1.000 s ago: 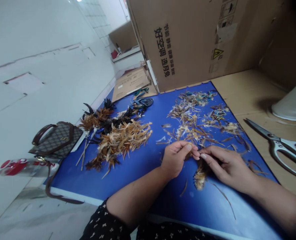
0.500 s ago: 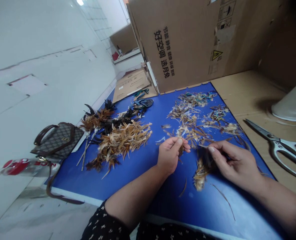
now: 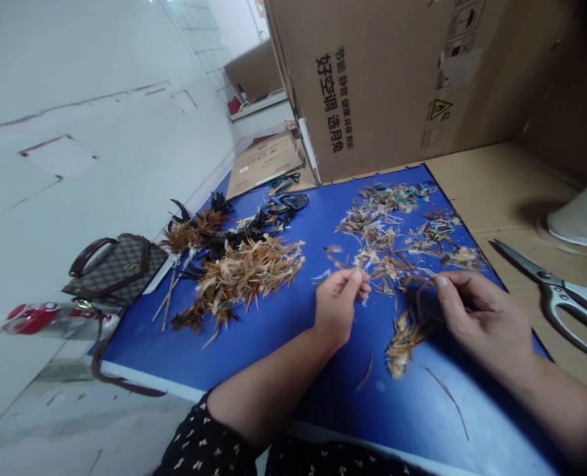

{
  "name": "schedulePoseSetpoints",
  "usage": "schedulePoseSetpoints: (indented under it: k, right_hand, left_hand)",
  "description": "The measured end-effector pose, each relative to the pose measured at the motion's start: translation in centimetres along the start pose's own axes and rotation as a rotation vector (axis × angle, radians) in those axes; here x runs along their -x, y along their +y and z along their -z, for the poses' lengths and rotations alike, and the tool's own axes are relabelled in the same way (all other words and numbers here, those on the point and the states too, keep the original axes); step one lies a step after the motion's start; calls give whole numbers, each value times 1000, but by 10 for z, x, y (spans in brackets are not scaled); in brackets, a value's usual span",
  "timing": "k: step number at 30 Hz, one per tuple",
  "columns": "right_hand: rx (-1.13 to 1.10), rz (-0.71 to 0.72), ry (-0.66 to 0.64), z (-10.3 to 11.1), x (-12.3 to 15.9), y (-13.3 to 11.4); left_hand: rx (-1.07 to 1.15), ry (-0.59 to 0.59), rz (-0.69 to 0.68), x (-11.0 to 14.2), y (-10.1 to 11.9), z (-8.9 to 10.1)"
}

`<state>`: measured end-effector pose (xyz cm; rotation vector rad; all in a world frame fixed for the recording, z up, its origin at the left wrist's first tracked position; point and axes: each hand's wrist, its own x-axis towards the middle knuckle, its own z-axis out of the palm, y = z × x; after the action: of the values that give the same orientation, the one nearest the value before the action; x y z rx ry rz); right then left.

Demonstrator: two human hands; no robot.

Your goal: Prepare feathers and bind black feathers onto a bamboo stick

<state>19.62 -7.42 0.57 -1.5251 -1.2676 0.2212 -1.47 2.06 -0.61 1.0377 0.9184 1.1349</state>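
1. Left hand (image 3: 337, 307): thumb pressed against the curled fingers, the gap between them narrow; whether a strand is pinched there is too small to tell.
2. Right hand (image 3: 486, 311): thumb and forefinger close together, holding a thin, pale feather shaft (image 3: 427, 272) whose free end points toward the left hand, above the bench.
3. Below and between the hands lies a small tuft of brown and cream feathers (image 3: 400, 350); nearer the wearer, a single curved brown feather (image 3: 365, 372) and a long, thin brown strip (image 3: 449, 396).
4. Likely faults: the shaft could slip if the pinch loosens, its visible end being so slim; a low sweep of the right wrist could scatter the tuft; a dropped piece could be lost among the tangled brown and white feather scraps (image 3: 373, 228) just beyond. The silver-handled metal scissors (image 3: 554, 284), near the right forearm, could be knocked by a wide swing.
5. Surface: a glossy blue bench (image 3: 320, 221), bearing a golden-brown feather heap (image 3: 254, 271) on the left, and bordered on the right by tan cardboard (image 3: 476, 205).
6. Room: a large, printed brown cardboard box (image 3: 383, 99) stands behind; a white wall (image 3: 100, 46) and a brown checked handbag (image 3: 132, 268) lie left.
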Motion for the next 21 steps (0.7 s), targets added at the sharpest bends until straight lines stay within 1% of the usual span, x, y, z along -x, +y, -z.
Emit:
schedulePoseSetpoints:
  k: [3,6,8,11,15,17,21]
  right_hand:
    - [7,36,-15,-7,4,0]
    - [9,78,-37,-14,7,1]
    - [-22,53,-59,-17,8,1]
    - [-92,-14,-96,-19,7,-1]
    - [-153,-63,-108,-19,5,-8]
    - [-187,-50,-132,-19,6,-10]
    - [-200,8,-235,-16,6,-14]
  left_hand:
    - [-69,-200,-27,19,1,-11]
    - [-81,-324,-82,29,0,-19]
    - [-45,-357,-86,29,-2,-21]
    - [19,-369,-93,26,-5,-21]
    - [56,-394,-115,23,-8,-20]
    - [80,-413,-119,23,-7,-21]
    - [150,-462,-77,22,-2,-21]
